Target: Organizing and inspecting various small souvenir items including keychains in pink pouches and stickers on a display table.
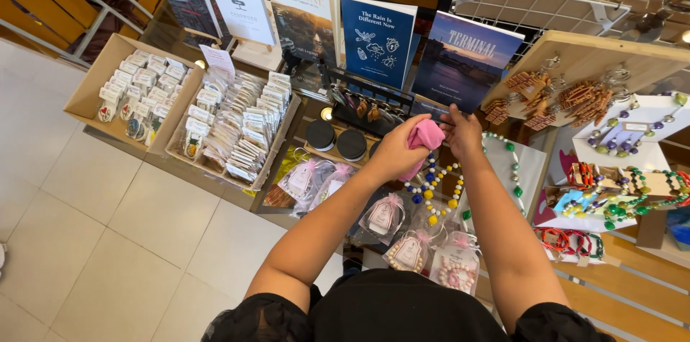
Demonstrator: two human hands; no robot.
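Left hand point(394, 151) grips a pink cloth point(425, 138) above a colourful bead necklace point(430, 191); right hand point(462, 131), fingers curled, touches the cloth. Wiping could likely snag the necklace, dragging it off the desk point(316, 116).

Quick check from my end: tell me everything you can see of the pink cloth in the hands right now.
The pink cloth is a small, soft-looking piece of plain fabric, bunched up rather than spread flat. The left hand grips it from the left, and the right hand touches its right edge with the fingertips. A fold hangs down below the left hand's fingers. It is held above a string of coloured beads, just in front of a dark blue book. Most of the cloth is hidden in the grip.
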